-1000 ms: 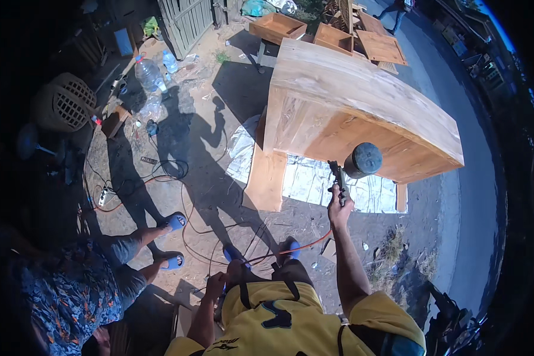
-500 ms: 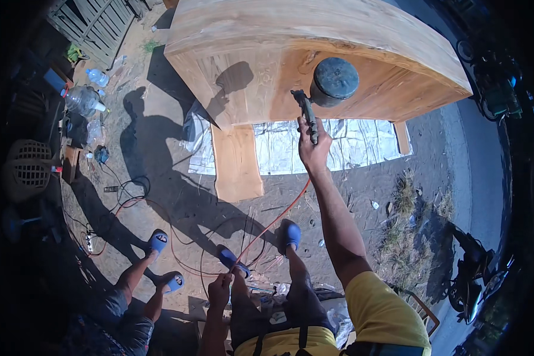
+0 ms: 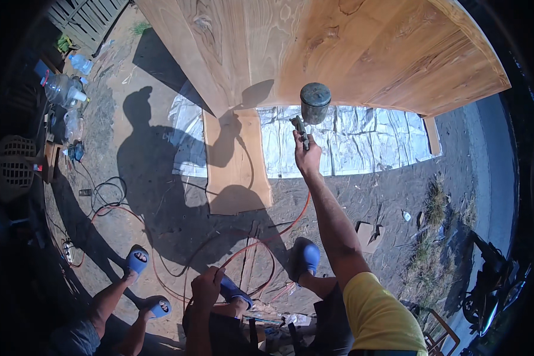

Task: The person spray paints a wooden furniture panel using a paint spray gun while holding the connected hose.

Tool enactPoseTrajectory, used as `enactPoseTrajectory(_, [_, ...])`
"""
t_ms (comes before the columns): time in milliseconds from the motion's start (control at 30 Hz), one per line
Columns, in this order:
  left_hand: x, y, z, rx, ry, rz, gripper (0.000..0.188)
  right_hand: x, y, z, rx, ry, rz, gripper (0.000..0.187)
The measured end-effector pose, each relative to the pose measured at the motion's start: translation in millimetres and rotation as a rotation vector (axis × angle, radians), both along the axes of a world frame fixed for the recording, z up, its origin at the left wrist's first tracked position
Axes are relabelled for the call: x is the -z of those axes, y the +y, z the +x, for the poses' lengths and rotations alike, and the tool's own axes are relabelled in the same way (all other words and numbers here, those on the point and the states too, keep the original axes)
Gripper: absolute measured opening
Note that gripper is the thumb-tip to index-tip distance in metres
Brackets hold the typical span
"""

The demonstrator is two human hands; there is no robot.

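Observation:
My right hand (image 3: 308, 159) is wrapped round the handle of a spray gun (image 3: 301, 127) with a dark round cup (image 3: 315, 102) on top. My arm is stretched forward, holding the gun near the lower edge of a large wooden panel (image 3: 338, 53). Part of the panel's face is darker and more orange than its pale left part. An orange-red hose (image 3: 303, 210) runs from below the gun back toward me. My left hand (image 3: 208, 286) is closed round this hose, low in front of my legs. Whether spray leaves the nozzle cannot be seen.
Silvery sheeting (image 3: 362, 142) lies under the panel, with a flat wooden board (image 3: 237, 193) across it. Hose loops and dark cables (image 3: 108, 191) lie near my feet. Another person's sandalled feet (image 3: 137, 259) are at left. Plastic bottles (image 3: 59, 89) lie far left; a motorbike (image 3: 486, 285) stands right.
The spray gun has come down from the panel's face to around its lower edge. The view has shifted, showing more of the face. My left hand has risen slightly, still on the hose.

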State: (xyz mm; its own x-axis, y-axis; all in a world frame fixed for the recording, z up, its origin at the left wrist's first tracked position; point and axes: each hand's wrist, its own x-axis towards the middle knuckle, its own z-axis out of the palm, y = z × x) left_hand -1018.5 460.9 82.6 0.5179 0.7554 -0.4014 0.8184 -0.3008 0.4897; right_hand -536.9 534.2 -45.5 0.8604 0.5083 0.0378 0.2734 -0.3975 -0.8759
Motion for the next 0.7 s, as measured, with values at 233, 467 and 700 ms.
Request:
enactPoseTrajectory(233, [49, 59, 51, 0.08, -0.095, 0.125, 0.031, 41, -13, 19, -0.025, -0.039, -0.116, 0.06])
enactPoseTrajectory(467, [40, 81, 93, 0.222, -0.128, 0.208, 0.034, -120, -33, -7, -0.166, -0.195, 0.101, 0.039])
enactPoseTrajectory(700, [93, 80, 119, 0.3, -0.401, 0.652, 0.033, -274, -36, 12, -0.128, -0.464, 0.261, 0.045])
